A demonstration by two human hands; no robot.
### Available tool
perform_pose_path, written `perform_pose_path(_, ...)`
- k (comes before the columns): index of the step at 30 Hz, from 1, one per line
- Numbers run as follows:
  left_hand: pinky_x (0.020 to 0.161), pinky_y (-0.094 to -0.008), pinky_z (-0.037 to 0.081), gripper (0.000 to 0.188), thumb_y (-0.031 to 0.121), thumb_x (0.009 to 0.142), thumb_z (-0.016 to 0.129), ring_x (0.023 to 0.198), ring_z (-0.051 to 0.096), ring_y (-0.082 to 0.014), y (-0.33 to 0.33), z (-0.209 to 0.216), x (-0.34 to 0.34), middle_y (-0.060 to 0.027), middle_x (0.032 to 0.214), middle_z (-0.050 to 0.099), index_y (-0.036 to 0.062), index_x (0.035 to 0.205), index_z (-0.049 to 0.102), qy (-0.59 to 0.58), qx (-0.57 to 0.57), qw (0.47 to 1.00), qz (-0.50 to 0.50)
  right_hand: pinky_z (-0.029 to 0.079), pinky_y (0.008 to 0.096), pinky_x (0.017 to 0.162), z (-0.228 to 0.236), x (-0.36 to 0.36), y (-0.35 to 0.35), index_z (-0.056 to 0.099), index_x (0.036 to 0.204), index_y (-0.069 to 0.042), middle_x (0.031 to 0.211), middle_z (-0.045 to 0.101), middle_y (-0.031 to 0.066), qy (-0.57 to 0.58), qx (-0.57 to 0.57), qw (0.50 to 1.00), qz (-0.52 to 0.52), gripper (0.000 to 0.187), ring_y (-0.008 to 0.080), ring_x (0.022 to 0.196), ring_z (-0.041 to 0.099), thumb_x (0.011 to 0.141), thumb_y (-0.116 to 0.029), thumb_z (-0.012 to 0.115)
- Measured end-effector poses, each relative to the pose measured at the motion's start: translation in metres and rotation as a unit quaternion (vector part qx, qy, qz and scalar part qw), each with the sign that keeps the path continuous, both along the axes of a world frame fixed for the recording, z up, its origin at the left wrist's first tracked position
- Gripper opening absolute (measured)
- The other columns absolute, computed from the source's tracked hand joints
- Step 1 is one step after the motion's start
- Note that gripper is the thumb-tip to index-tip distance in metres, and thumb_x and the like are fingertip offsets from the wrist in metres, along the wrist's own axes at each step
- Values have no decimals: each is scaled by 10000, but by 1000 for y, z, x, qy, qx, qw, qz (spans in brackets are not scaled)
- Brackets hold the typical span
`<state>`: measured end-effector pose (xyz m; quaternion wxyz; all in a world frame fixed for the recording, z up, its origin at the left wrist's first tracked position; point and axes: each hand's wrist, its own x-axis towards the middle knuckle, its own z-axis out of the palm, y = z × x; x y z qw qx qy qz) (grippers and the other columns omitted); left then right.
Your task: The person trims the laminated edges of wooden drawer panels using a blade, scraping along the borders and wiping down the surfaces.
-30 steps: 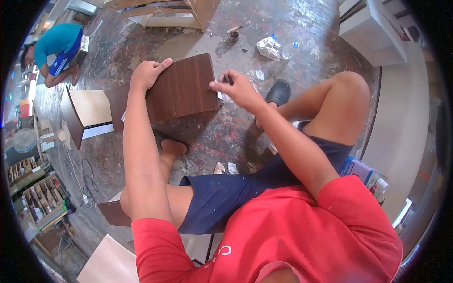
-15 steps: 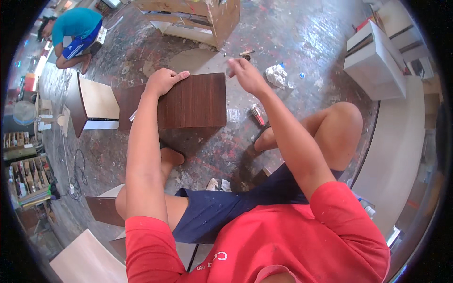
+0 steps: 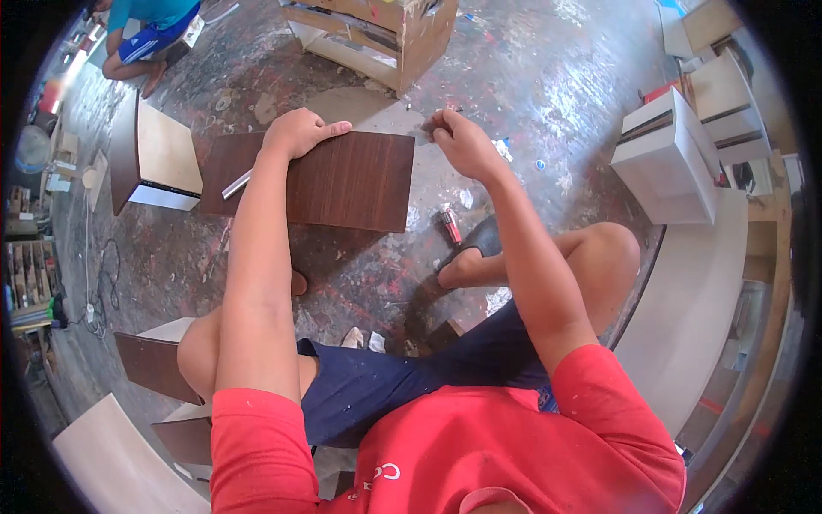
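A dark brown wood-grain panel (image 3: 355,184), seemingly the top of a low box, lies in front of me. My left hand (image 3: 300,135) grips its far edge, with the thumb along the top and the fingers bent over the edge, partly hidden. Just off the panel's right end is my right hand (image 3: 462,146), its fingers curled in a pinch. Those fingertips are blurred, and I cannot make out what they hold, if anything. A silver metal strip (image 3: 237,183) rests on the panel, partly beneath my left forearm.
A red hand tool (image 3: 449,226) lies on the stained floor by my foot. Left of the panel stands a brown and pale cabinet piece (image 3: 163,154). A worn wooden frame (image 3: 419,47) is ahead, white drawer boxes (image 3: 668,158) at right. A co-worker (image 3: 150,38) crouches far left.
My view has shifted slightly, so the surroundings sit differently. My left hand keeps its hold on the panel's far edge. My right hand has moved slightly right, its fingers more curled.
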<state>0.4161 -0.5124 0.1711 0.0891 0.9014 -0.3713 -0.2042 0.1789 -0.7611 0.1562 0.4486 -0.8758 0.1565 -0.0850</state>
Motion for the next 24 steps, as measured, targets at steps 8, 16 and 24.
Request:
perform_pose_path(8,748,-497,536,977,941,805,534,766,709,-382,0,2,-1,-214,734,699,-7,726,757,8,-4,1000,5,571,437,865,21,2,14,702,1118,-13,1027,779,179,-25,-20,999,5,207,357,973,750,967,-152,679)
perform_pose_path(16,766,-472,541,930,954,761,568,776,722,-340,-2,3,-2,-164,745,733,51,711,785,11,-1,1000,23,573,459,840,19,7,24,708,1102,-38,985,780,169,-28,-67,997,-3,210,379,934,745,960,-193,698)
perform_pose_path(24,740,-479,530,936,947,762,579,748,706,-348,-1,3,-3,-178,710,699,31,688,758,7,-14,1000,23,569,470,826,14,6,25,702,1104,-56,977,778,161,-43,-88,995,-20,183,379,925,742,959,-164,673)
